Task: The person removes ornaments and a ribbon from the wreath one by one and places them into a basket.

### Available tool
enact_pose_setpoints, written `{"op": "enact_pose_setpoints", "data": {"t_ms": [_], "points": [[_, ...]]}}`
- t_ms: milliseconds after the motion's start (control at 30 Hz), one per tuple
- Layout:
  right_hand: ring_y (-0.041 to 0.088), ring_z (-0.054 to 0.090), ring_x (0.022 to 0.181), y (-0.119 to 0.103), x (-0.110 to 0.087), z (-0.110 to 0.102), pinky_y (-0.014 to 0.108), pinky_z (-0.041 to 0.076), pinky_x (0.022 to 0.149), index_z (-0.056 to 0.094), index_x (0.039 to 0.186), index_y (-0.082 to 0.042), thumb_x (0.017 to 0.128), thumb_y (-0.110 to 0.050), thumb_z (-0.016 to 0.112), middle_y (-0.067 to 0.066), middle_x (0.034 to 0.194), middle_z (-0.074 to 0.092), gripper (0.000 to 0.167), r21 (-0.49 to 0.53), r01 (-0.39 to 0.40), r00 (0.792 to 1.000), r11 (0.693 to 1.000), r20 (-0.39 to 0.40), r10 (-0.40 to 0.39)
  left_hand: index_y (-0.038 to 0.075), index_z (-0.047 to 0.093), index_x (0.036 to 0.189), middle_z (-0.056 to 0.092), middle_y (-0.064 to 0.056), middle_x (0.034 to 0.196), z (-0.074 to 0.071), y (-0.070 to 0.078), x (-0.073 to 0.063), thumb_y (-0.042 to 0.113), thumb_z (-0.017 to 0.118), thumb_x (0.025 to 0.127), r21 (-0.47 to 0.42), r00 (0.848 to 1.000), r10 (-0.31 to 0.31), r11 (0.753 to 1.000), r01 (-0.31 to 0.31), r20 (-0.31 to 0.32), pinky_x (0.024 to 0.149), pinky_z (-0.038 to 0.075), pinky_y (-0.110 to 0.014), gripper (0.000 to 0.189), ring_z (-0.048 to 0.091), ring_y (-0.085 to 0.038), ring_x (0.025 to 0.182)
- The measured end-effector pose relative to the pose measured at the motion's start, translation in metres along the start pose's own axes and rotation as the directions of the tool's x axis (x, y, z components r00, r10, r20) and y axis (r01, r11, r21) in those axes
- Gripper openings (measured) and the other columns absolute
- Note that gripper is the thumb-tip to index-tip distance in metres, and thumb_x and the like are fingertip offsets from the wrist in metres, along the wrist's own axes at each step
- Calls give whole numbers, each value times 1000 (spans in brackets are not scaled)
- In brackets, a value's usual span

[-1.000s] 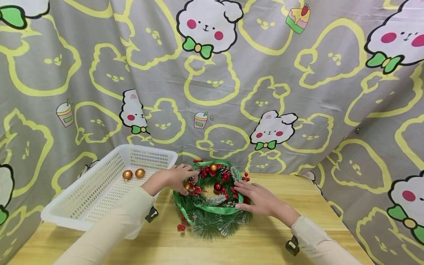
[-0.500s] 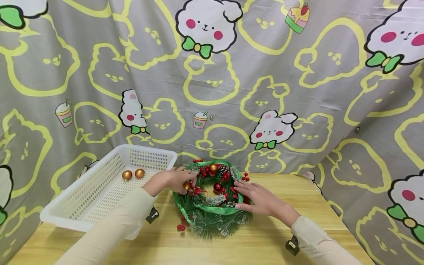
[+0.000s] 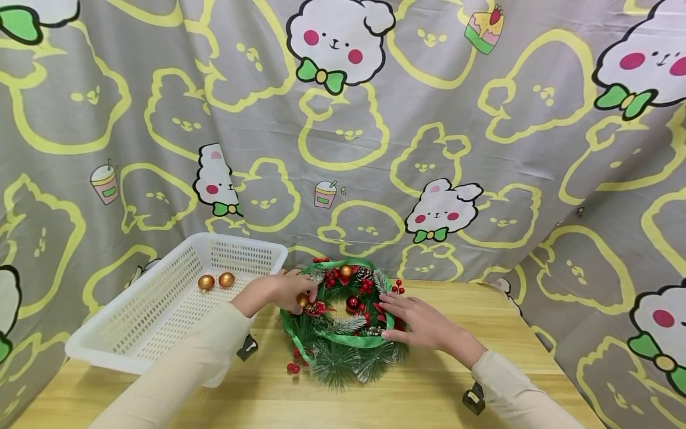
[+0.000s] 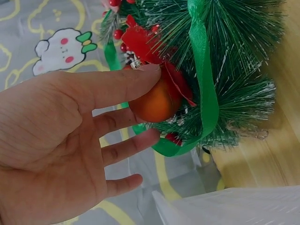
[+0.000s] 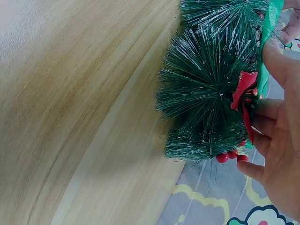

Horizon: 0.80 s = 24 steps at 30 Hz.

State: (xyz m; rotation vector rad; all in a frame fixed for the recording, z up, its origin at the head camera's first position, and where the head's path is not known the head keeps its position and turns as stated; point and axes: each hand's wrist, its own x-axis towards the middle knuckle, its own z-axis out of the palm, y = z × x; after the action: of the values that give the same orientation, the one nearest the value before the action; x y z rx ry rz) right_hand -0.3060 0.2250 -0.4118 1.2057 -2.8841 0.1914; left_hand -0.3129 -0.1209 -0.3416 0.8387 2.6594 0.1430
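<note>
A green Christmas wreath [image 3: 351, 357] lies on the wooden table, with pinecones, red berries, frosted sprigs and a green ribbon [image 3: 356, 341] looped around it. At its left side my left hand [image 3: 286, 292] pinches a copper-gold bauble [image 4: 157, 101] between thumb and index finger; the other fingers stay spread. That bauble sits against a red leaf [image 4: 140, 44] of the wreath. My right hand [image 3: 423, 322] rests on the wreath's right side, its fingers fairly straight and its thumb touching the ribbon. Another gold bauble [image 3: 346, 271] and a red bauble [image 3: 352, 304] show on the wreath.
To the left stands a white perforated plastic basket [image 3: 96, 351], holding two loose gold baubles [image 3: 216, 280]. A grey patterned curtain [image 3: 354, 226] hangs right behind the table [image 3: 375, 408]. Each wrist wears a small black device [image 3: 474, 398].
Over the last second, my left hand's fingers have drawn in slightly around the bauble at the wreath's left side. The right hand, wreath and basket stay where they were.
</note>
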Motion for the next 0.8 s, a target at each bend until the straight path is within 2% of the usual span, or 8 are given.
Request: {"op": "enact_pose_setpoints", "data": {"t_ms": [167, 500, 800], "points": [[35, 35, 151, 0, -1, 0, 60, 31, 118, 46, 153, -7, 99, -61, 52, 12, 163, 39, 76, 11, 2, 1000, 1000, -4, -2, 20, 66, 107, 62, 2, 109, -4, -1, -2, 13, 74, 92, 13, 999, 14, 1000, -13, -30, 96, 35, -54, 18, 48, -24, 102], [36, 35, 151, 0, -2, 1, 61, 31, 118, 47, 152, -7, 99, -62, 51, 13, 163, 39, 77, 13, 7, 1000, 1000, -14, -6, 20, 71, 106, 65, 6, 91, -16, -2, -8, 19, 78, 91, 7, 997, 13, 1000, -12, -76, 83, 35, -39, 17, 46, -16, 88], [36, 35, 151, 0, -2, 1, 60, 32, 117, 48, 152, -6, 100, -60, 52, 12, 162, 39, 75, 7, 7, 1000, 1000, -22, -6, 8, 72, 108, 68, 0, 96, -34, -2, -20, 11, 78, 89, -3, 984, 116, 993, -117, -135, 80, 46, -32, 20, 56, -9, 83]]}}
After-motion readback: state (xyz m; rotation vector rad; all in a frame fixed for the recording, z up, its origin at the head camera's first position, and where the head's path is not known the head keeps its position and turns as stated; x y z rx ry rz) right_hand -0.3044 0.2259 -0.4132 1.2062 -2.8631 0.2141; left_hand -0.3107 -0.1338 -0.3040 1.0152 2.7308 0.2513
